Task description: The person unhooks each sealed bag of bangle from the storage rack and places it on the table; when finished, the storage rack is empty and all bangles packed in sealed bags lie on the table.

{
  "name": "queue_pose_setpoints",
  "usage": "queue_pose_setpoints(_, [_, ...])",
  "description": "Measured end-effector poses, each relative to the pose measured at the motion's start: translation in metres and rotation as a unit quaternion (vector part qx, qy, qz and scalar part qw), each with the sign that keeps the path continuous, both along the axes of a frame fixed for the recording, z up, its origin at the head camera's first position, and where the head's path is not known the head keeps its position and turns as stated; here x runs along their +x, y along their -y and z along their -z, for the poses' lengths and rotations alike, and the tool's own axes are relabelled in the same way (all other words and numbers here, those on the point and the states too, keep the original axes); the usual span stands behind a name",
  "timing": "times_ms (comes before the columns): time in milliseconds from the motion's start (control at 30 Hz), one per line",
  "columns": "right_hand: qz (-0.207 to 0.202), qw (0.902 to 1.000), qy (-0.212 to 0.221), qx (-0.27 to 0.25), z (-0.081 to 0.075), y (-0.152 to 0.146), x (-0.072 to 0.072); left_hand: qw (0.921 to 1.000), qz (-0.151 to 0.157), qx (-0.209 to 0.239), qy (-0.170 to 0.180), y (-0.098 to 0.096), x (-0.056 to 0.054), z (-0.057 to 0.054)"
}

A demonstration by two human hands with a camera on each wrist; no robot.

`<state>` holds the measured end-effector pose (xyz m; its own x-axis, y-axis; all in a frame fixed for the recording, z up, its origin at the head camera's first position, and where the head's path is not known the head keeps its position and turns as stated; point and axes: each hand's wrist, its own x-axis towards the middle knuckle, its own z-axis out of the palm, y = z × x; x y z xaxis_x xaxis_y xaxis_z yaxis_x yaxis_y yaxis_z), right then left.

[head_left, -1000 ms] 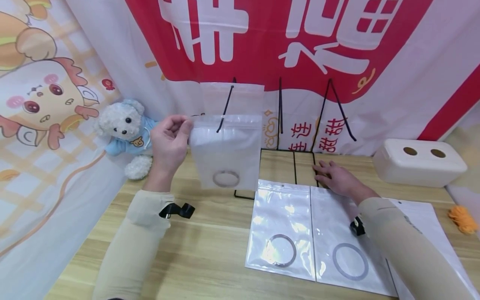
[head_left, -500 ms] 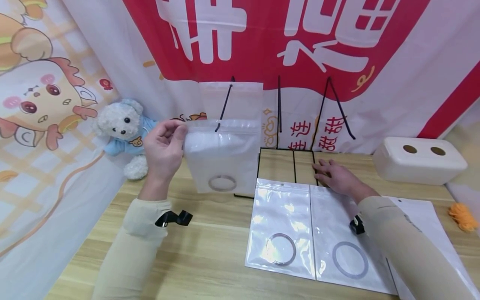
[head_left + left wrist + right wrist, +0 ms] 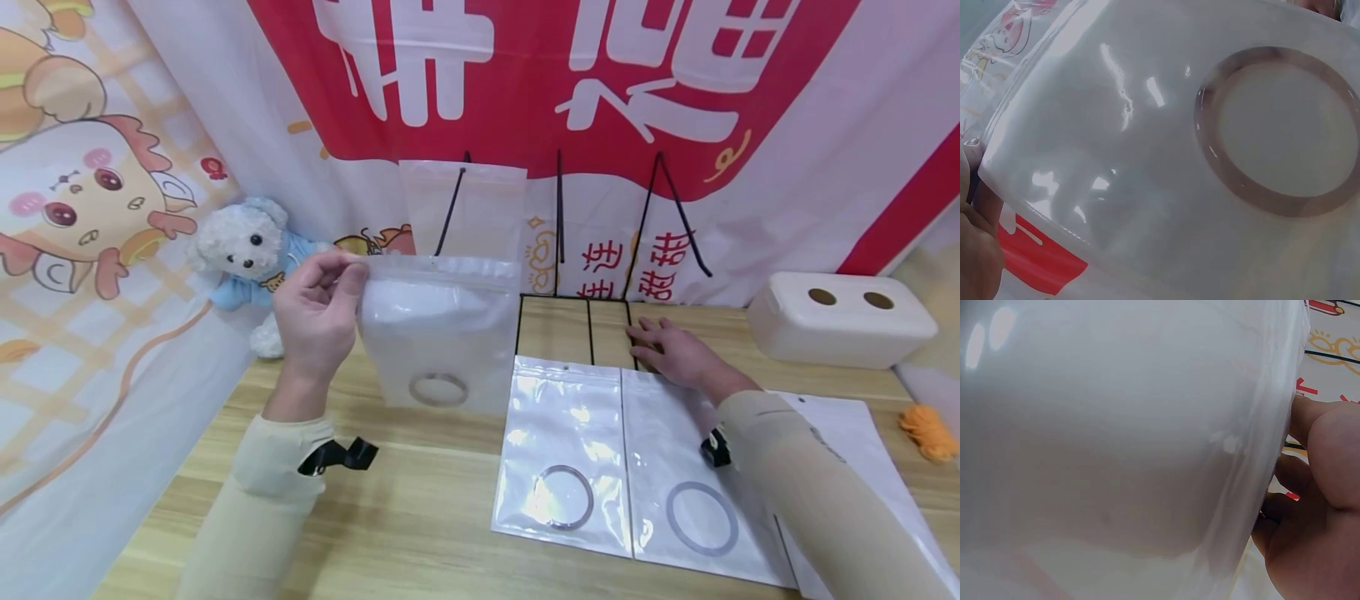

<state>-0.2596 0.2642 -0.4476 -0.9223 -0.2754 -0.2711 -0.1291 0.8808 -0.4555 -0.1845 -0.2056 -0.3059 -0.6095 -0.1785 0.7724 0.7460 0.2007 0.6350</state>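
Observation:
My left hand point(image 3: 318, 321) pinches the upper left corner of a translucent zip bag point(image 3: 442, 329), held upright above the table. Inside, low down, shows a brownish bangle point(image 3: 438, 389); the left wrist view has this bangle point(image 3: 1279, 206) up close. The bag's top edge is at the tip of a black hook arm point(image 3: 452, 208); whether they touch I cannot tell. Behind it, another translucent zip bag point(image 3: 495, 208) hangs on the black wire display rack point(image 3: 590, 333). My right hand point(image 3: 678, 354) rests with spread fingers on the rack's base rod.
Several white zip bags lie in a row at front right, among them one with a dark bangle point(image 3: 588, 500) and one with a greyish bangle point(image 3: 670, 521). A cream box point(image 3: 840, 333) with two holes, orange yarn point(image 3: 930, 432) and a teddy bear point(image 3: 243, 237) stand around.
My left hand has moved down, left and toward me with the bag. The bag's top has slid from along the hook arm to its tip. My right hand stays on the rack.

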Motion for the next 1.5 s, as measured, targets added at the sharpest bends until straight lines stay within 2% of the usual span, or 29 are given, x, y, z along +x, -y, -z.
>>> queue_pose_setpoints(133, [0.004,1.0,0.006,0.001,0.0,0.0,0.0,1.0,0.001,0.005,0.004,0.002,0.007,0.002])
queue_pose_setpoints(300, [0.003,1.0,0.005,0.002,0.001,0.0,-0.001,0.9996,-0.007,-0.026,0.013,0.006,0.018,0.008])
queue_pose_setpoints(433, [0.004,1.0,0.005,0.001,0.0,-0.001,-0.001,0.9986,0.012,-0.039,0.033,0.01,0.026,0.012])
queue_pose_setpoints(500, [0.004,1.0,0.005,0.003,0.0,-0.001,-0.001,0.9975,0.026,-0.033,0.056,0.012,0.029,0.014])
queue_pose_setpoints(600, [0.005,0.9999,0.007,0.005,0.001,-0.002,-0.002,0.9922,0.033,-0.031,0.116,0.014,0.029,0.019])
queue_pose_setpoints(700, [0.005,0.9999,0.008,0.006,0.002,-0.002,-0.003,0.9764,0.008,-0.058,0.208,0.017,0.025,0.024])
queue_pose_setpoints(800, [0.005,0.9999,0.009,0.006,0.002,-0.003,-0.003,0.9498,-0.012,-0.09,0.299,0.02,0.015,0.03])
queue_pose_setpoints(900, [0.007,0.9999,0.012,0.005,0.002,-0.002,-0.003,0.9289,-0.023,-0.102,0.355,0.022,0.003,0.038])
queue_pose_setpoints(1033, [0.011,0.9998,0.014,0.004,0.001,0.0,-0.003,0.9146,-0.029,-0.108,0.389,0.025,-0.015,0.05])
queue_pose_setpoints(1167, [0.015,0.9997,0.017,0.005,0.001,0.0,-0.003,0.8982,-0.016,-0.126,0.421,0.025,-0.029,0.064])
queue_pose_setpoints(1333, [0.02,0.9996,0.021,0.005,0.001,0.001,-0.003,0.8816,-0.028,-0.147,0.448,0.024,-0.037,0.086])
queue_pose_setpoints(1500, [0.02,0.9996,0.02,0.005,0.001,0.0,-0.003,0.873,-0.038,-0.175,0.454,0.023,-0.041,0.107])
